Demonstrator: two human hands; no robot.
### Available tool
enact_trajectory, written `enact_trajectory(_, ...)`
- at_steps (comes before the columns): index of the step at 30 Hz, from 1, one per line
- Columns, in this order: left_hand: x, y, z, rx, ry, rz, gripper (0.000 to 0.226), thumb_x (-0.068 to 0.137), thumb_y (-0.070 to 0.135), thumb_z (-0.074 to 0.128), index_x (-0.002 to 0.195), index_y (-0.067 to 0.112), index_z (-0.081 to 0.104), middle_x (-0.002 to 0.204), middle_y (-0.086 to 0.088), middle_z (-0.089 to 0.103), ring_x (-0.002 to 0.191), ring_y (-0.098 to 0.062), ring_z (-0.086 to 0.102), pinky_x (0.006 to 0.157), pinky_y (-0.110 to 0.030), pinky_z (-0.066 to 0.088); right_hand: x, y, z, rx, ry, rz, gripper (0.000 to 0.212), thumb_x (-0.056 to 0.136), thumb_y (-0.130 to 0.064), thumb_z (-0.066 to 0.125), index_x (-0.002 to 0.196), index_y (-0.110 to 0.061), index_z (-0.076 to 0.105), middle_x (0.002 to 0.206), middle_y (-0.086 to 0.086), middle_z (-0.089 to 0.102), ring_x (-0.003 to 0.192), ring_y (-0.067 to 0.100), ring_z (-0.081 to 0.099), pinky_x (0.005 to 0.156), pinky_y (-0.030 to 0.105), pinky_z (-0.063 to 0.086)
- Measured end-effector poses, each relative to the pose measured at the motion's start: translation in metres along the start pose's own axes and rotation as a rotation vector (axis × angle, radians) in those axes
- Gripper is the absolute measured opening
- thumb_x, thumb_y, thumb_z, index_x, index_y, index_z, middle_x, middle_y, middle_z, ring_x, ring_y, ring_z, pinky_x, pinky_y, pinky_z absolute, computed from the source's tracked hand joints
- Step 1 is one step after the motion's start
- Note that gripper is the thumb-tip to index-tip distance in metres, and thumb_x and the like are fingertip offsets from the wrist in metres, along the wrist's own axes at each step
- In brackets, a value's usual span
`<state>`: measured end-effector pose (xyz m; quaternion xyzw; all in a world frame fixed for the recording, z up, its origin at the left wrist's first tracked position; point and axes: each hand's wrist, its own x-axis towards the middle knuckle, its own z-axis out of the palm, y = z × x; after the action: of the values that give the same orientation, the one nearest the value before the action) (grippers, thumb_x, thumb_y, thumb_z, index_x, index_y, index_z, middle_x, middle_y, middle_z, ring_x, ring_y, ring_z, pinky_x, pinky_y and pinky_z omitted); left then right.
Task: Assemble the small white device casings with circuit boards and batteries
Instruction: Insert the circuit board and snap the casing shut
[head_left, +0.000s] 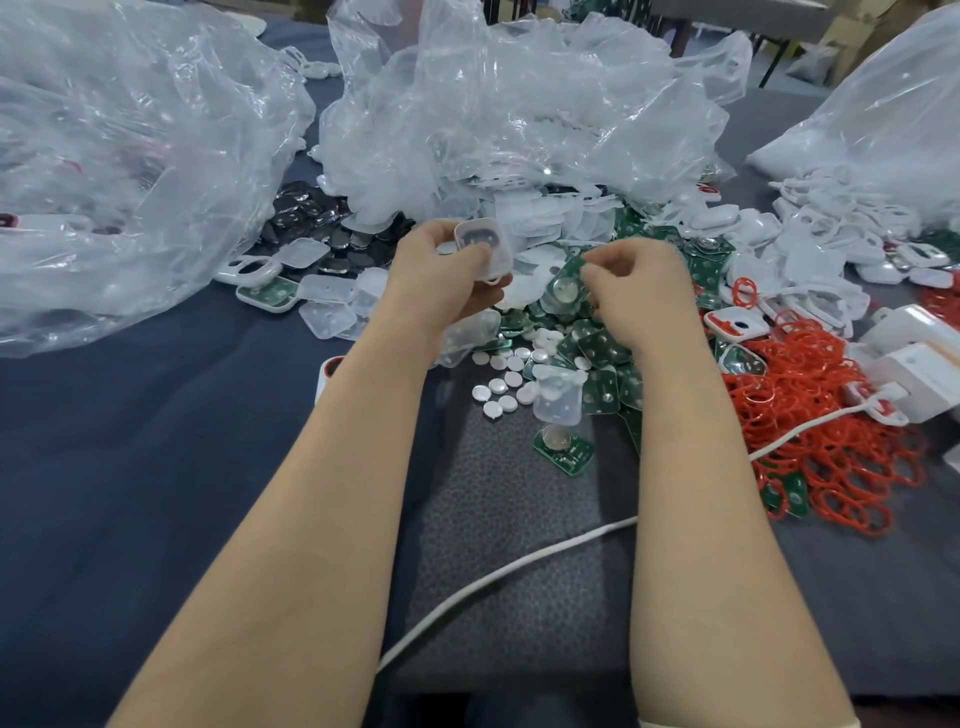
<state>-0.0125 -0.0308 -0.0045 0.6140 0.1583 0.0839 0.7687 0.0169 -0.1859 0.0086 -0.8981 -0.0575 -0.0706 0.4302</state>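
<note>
The left hand (441, 283) and the right hand (641, 299) are bare, and so are both forearms from wrist to elbow. Far down the arm from the right hand, a thin pale strip (753, 724), possibly a sleeve hem, crosses the elbow.

The big clear plastic bags (519, 104) are crinkly and really glossy. The dark blue cloth (130, 467) over the surface looks matt, and the grey mat (509, 519) is pebbly. The round silver metal coin batteries (498, 387) shine, the green circuit boards (563, 452) have a glossy coat, the small white plastic casing (480, 244) looks smooth, and the thin red rings (831, 415) look rubbery.
</note>
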Motion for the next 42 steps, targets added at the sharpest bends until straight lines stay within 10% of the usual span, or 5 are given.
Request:
enact_trajectory(8, 0.000, 0.001, 0.006, 0.065, -0.042, -0.084, 0.021, 0.101, 0.024, 0.044, 0.113, 0.014, 0.058, 0.111, -0.014, 0.066, 0.079, -0.022, 0.072, 0.059, -0.028, 0.058, -0.006, -0.012, 0.001, 0.363, 0.046, -0.169, 0.022, 0.091, -0.009, 0.058, 0.085, -0.030, 0.062, 0.073, -0.002, 0.059, 0.060, 0.006, 0.053, 0.056, 0.019, 0.050)
enact_trajectory(14, -0.003, 0.003, 0.010, 0.038, -0.106, -0.147, 0.035, 0.103, 0.037, 0.035, 0.095, 0.015, 0.060, 0.081, -0.008, 0.072, 0.065, -0.021, 0.070, 0.059, -0.029, 0.058, -0.007, -0.017, 0.004, 0.254, -0.039, -0.254, 0.022, 0.091, -0.009, 0.058, 0.087, -0.029, 0.066, 0.084, -0.005, 0.066, 0.085, 0.021, 0.062, 0.080, 0.042, 0.055)
enact_trajectory(42, -0.004, 0.000, 0.010, 0.117, -0.173, -0.142, 0.039, 0.102, 0.043, 0.034, 0.094, 0.014, 0.058, 0.075, -0.009, 0.074, 0.071, -0.023, 0.073, 0.057, -0.029, 0.057, -0.005, -0.012, 0.011, 0.156, -0.171, -0.248, 0.020, 0.093, -0.012, 0.057, 0.088, -0.029, 0.066, 0.094, -0.003, 0.068, 0.098, 0.017, 0.063, 0.094, 0.040, 0.049)
